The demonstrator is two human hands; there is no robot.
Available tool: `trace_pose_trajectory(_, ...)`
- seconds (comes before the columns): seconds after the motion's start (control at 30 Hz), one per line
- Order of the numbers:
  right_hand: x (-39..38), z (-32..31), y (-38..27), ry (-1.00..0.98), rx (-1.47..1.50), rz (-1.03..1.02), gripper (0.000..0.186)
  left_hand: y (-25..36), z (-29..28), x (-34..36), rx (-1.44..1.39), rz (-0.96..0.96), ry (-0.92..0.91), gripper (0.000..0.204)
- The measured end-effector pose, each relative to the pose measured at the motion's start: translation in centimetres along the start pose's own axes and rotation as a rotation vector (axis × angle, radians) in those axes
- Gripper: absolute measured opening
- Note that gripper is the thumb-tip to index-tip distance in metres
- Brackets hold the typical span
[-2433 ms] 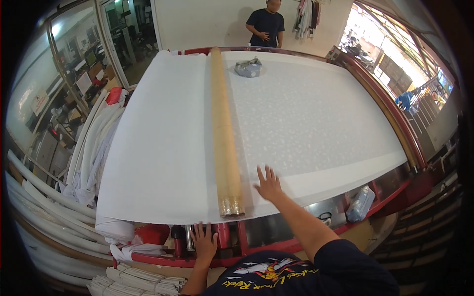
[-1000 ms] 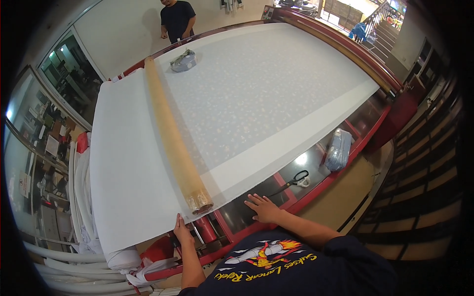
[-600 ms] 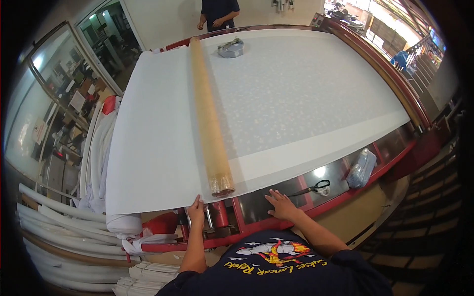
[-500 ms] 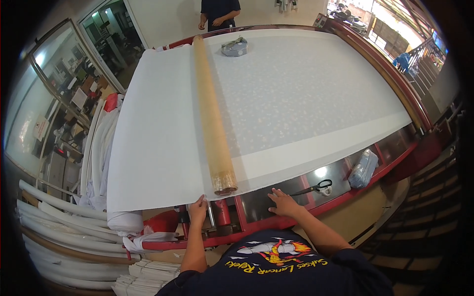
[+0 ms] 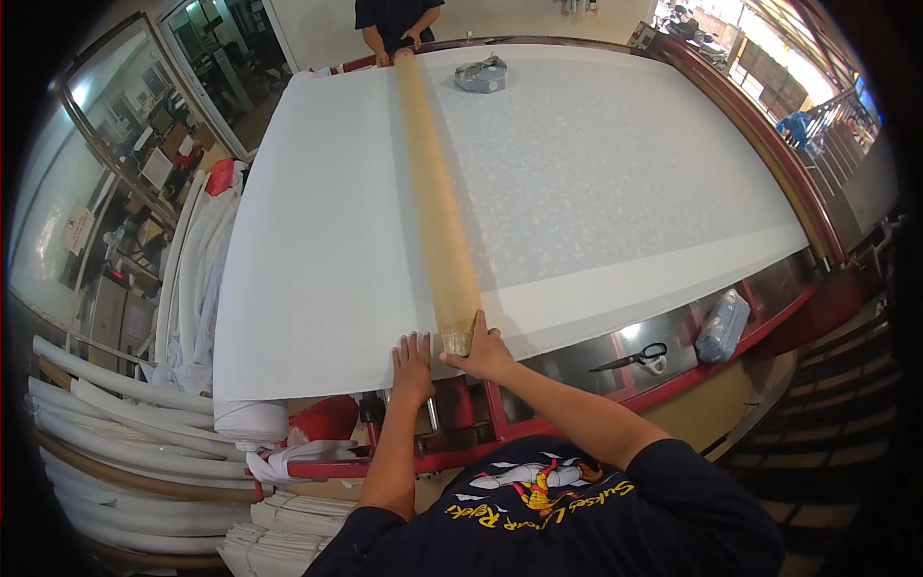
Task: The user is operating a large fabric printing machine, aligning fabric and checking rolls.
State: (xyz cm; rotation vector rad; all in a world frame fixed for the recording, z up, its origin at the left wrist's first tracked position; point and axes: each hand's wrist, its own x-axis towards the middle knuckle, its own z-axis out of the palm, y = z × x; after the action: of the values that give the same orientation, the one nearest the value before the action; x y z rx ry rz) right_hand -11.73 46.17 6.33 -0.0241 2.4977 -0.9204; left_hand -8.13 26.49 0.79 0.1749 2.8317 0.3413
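The long tan roll, shiny film-wrapped (image 5: 433, 192), runs upper to lower centre; right hand (image 5: 486, 358) touches its lower end, pinching I cannot tell; left hand (image 5: 411, 370), fingers spread, is just beside.

Near end of tan tube (image 5: 436, 197) partly behind right hand (image 5: 488, 357)

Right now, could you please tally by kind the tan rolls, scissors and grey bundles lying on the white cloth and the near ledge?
Tan roll: 1
Scissors: 1
Grey bundles: 2, one on the white cloth, one on the near ledge
Total: 4
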Motion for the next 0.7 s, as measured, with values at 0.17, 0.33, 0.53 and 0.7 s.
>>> trace_pose_trajectory(0.17,1.1,-0.3,-0.7,0.081,0.074,0.142,0.146,1.8,-1.0,-0.3,0.136,0.106,-0.034,0.103)
trace_pose_trajectory(0.33,2.8,0.3,-1.7,0.118,0.116,0.191,0.147,-1.7,3.9,0.2,0.137,0.199,0.223,0.075)
trace_pose_trajectory(0.53,2.7,0.2,-2.4,0.174,0.052,0.257,0.142,-2.3,5.0,0.2,0.019,0.26,0.289,0.063)
trace_pose_trajectory(0.7,1.5,-1.3,-3.6,0.179,0.092,0.245,0.139,-2.1,5.0,0.4,0.049,0.243,0.268,0.061)
